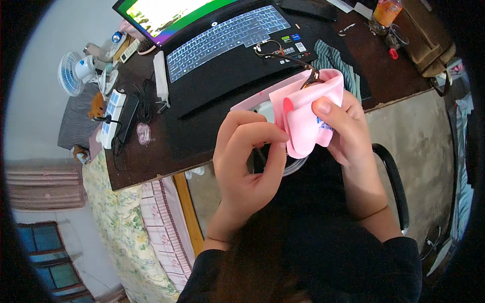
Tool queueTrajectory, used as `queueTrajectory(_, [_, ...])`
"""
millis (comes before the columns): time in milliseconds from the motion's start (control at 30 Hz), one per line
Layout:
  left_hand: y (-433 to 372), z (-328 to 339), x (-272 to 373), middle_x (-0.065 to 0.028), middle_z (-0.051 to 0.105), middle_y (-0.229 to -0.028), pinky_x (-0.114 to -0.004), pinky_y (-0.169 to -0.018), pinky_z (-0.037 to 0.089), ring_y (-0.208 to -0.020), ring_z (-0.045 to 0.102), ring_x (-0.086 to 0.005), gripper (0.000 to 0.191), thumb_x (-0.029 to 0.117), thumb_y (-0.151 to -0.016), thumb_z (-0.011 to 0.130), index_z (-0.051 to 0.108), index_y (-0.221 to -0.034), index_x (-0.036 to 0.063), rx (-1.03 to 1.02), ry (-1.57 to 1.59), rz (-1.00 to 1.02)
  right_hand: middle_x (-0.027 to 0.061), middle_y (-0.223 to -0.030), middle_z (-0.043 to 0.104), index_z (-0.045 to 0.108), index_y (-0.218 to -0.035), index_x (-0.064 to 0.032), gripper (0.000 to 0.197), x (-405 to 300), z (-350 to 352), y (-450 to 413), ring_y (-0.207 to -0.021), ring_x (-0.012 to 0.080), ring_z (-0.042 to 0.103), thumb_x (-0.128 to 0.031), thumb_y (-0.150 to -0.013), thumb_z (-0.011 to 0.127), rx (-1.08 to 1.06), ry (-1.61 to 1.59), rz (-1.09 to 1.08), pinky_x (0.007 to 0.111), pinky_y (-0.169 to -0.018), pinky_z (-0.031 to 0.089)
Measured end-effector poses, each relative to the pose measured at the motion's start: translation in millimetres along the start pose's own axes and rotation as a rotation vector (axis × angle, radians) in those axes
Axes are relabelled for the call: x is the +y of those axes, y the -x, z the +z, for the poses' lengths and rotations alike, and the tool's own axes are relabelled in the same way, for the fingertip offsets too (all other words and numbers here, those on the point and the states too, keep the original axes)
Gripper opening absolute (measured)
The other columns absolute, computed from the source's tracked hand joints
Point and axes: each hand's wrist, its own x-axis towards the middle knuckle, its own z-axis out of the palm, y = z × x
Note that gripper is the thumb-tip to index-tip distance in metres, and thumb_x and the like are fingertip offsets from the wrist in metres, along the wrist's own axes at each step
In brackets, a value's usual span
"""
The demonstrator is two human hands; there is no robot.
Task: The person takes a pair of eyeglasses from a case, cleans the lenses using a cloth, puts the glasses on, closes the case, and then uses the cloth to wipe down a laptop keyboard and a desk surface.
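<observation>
A pink cloth [303, 128] with blue print and a red mark is folded around part of a pair of eyeglasses; their dark brown frame [311, 78] and a temple stick out at the top. My right hand [348, 121] grips cloth and glasses, its thumb pressed on the front. At the cloth's lower left edge, my left hand [250, 159] has thumb and forefinger pinched together on it; whether they also hold the glasses is hidden. A pink-edged flat object [269, 92] shows behind the cloth. Beyond it is an open laptop [227, 49] with its screen lit.
A striped cloth [333, 60] lies right of the laptop. Farther right are a bottle [386, 15] and a brown bag [428, 41]. On the left stand a small fan [72, 74] and a power strip [113, 117] with cables. A chair armrest [394, 185] curves beside my right forearm.
</observation>
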Motion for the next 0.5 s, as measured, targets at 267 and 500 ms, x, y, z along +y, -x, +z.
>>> queueTrajectory(267, [-1.0,0.3,-1.6,-0.0069,0.051,-0.081,-0.022,-0.058,0.038,-0.068,0.048,-0.0131,0.012,-0.003,-0.069,0.062,0.059,-0.08,0.0021,-0.034,-0.071,-0.025,0.0037,-0.083,0.065,0.066,-0.092,0.0004,0.024,-1.6,-1.5,1.3,-0.073,0.0072,0.059,-0.022,-0.085,0.062,-0.036,0.035,0.013,0.021,-0.064,0.045])
queueTrajectory(500, [-0.8,-1.9,5.6,-0.0071,0.05,-0.082,-0.023,-0.063,0.041,-0.072,0.051,-0.0154,0.013,-0.002,-0.068,0.064,0.058,-0.079,0.0008,-0.058,-0.065,-0.081,0.0024,-0.08,0.065,0.067,-0.09,-0.0007,0.024,-1.7,-1.8,0.8,-0.07,0.0066,0.058,-0.024,-0.085,0.064,-0.038,0.075,0.002,0.02,-0.061,0.044])
